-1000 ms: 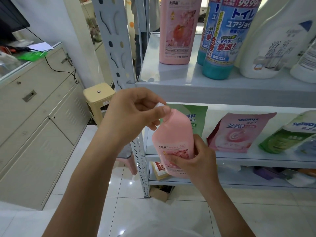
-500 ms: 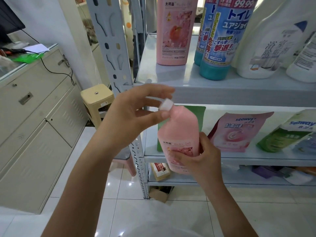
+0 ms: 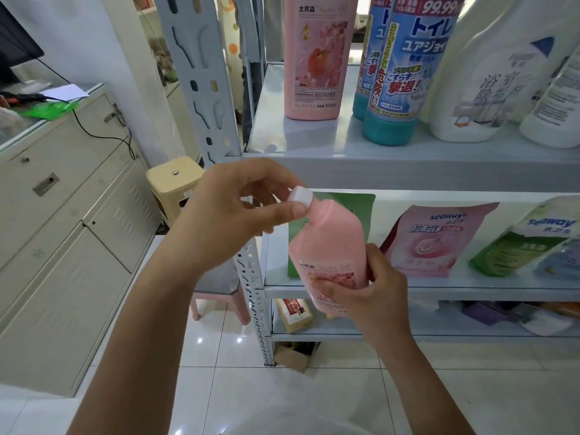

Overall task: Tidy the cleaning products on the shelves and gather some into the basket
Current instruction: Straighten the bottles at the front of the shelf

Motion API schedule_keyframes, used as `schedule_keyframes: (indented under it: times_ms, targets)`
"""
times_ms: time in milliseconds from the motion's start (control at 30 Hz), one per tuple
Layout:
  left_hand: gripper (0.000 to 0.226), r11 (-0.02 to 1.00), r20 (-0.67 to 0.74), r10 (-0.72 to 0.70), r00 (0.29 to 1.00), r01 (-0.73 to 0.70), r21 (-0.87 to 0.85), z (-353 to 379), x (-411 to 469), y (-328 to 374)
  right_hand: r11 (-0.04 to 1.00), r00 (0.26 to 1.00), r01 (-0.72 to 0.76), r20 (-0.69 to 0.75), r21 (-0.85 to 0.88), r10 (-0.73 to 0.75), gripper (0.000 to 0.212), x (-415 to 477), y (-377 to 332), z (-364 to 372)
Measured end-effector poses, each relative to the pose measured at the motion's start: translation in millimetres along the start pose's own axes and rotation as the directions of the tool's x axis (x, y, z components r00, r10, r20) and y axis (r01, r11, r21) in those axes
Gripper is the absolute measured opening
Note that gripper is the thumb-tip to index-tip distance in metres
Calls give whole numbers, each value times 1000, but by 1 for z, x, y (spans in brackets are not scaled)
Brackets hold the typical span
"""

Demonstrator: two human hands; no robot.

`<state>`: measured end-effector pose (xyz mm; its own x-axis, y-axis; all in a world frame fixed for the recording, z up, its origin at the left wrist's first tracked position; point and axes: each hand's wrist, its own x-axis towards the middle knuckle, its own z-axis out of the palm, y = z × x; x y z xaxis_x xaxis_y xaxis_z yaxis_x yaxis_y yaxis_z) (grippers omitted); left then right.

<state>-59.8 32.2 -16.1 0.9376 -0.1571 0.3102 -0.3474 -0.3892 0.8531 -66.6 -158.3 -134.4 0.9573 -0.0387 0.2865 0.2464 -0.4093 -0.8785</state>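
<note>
A pink bottle [image 3: 332, 243] with a white cap [image 3: 302, 196] tilts to the left in front of the metal shelf unit [image 3: 408, 171]. My right hand [image 3: 361, 287] grips its lower body from the right. My left hand [image 3: 238, 211] pinches the white cap between thumb and fingers. A matching pink bottle [image 3: 317, 54] stands upright on the upper shelf beside two blue bottles [image 3: 405, 67] and white bottles [image 3: 489, 76]. No basket is in view.
Refill pouches lie on the middle shelf: a green one [image 3: 361, 202] behind the bottle, a pink one [image 3: 433, 240], another green one [image 3: 518, 246]. Boxes sit on the bottom shelf. A beige stool [image 3: 171, 183] and grey cabinet [image 3: 62, 233] stand at left.
The bottle has risen slightly and tilted more to the left. My left hand's fingers have shifted round the white cap, which now shows more.
</note>
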Motion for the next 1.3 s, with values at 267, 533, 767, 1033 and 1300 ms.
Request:
schedule_keyframes:
  times_ms: [267,533,767,1033,1300]
  targets:
    - [40,993,74,47,996,-55,104,2,2,-3,1000,1000,3,-19,10,-3,49,0,0,-1]
    - [27,994,29,-77,997,79,-77,2,1,9,999,997,48,-54,1,-48,50,0,2,2]
    - [50,983,-190,-156,969,172,71,-1,0,4,998,994,56,-98,-3,-56,53,1,7,6]
    - [28,972,-58,-104,993,89,-218,-1,-7,-2,887,982,-183,39,424,183,65,10,22,-5]
    - [31,952,-112,-43,993,6,-307,25,-7,1,898,980,-201,85,391,182,55,8,14,-3]
